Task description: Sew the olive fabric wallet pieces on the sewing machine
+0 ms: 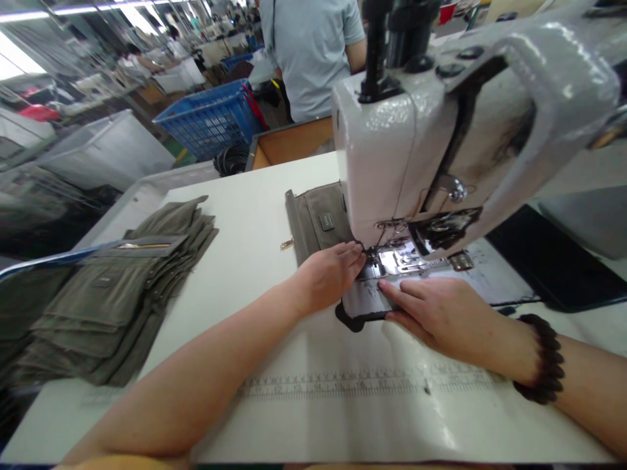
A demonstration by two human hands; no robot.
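A white sewing machine (pixel 441 137) stands at the right of the table. An olive fabric pouch piece (pixel 318 219) with a small label and a brass zipper pull lies behind its needle. My left hand (pixel 330 274) rests on the fabric just left of the presser foot (pixel 392 258), fingers curled and pressing down. My right hand (pixel 435 313) lies flat beside it, fingers stretched toward the needle plate, touching a dark piece (pixel 360 307) at the plate's front edge. A dark bead bracelet (pixel 541 359) circles my right wrist.
A stack of several olive fabric pieces (pixel 112 294) lies at the table's left. A printed ruler strip (pixel 362 384) runs along the white tabletop (pixel 245 248). Behind stand a blue basket (pixel 210 117) and a person in a light shirt (pixel 311 52).
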